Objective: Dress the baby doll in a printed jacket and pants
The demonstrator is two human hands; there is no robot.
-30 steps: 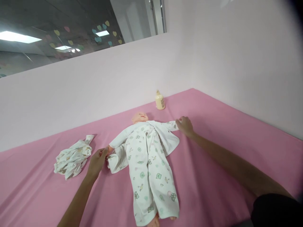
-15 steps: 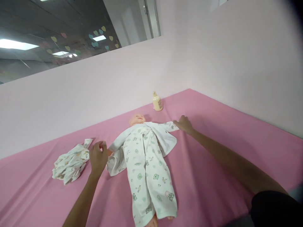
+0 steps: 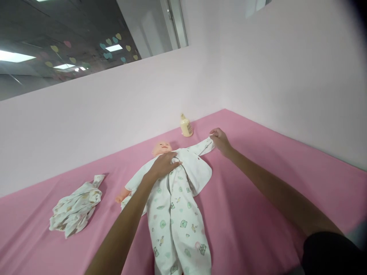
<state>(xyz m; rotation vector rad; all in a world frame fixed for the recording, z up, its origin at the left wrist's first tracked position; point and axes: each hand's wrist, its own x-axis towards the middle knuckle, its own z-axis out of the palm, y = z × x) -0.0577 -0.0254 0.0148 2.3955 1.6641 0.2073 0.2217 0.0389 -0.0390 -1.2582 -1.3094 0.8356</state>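
A baby doll (image 3: 162, 148) lies on its back, wearing patterned long pants (image 3: 183, 225) and a white baby jacket (image 3: 197, 172) that is open at the front. My right hand (image 3: 221, 142) pinches the cuff of the jacket's sleeve and holds it out to the right, lifted a little. Over the doll's chest lies my left hand (image 3: 164, 165), fingers stretched out and thumb apart, at the jacket's edge. The doll's other hand (image 3: 122, 195) sticks out of the sleeve on the left.
A pale yellow pump bottle (image 3: 186, 126) stands by the wall behind the doll's head. On the left lies a crumpled patterned garment (image 3: 77, 206). A pink cover (image 3: 258, 198) spreads beneath everything, and white walls (image 3: 114, 110) border it.
My left hand has moved from the doll's hand on the left up onto its chest. My right hand has raised the sleeve cuff slightly. The view has shifted a little.
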